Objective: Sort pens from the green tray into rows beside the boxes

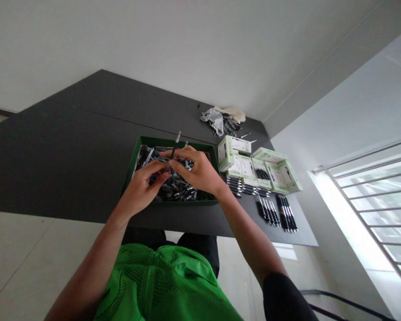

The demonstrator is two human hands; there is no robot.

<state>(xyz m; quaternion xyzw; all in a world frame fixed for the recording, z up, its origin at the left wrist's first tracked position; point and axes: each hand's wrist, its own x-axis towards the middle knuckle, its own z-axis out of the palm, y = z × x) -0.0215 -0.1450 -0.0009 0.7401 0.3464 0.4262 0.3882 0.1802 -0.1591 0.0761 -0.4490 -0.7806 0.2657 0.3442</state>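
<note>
Got a black pen [175, 149] pinched tight in my right hand [194, 171], long axis pointing away from me. My left hand [143, 188] is right by its lower end, can't tell if it's gripping. Both hover over a green tray [135, 167] heaped with pens [180, 192].

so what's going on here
A person's left hand and right hand hold a black pen upright above a green box of loose pens. To the right on the dark table stand small white-green cartons, with rows of black pens lying beside them.
</note>
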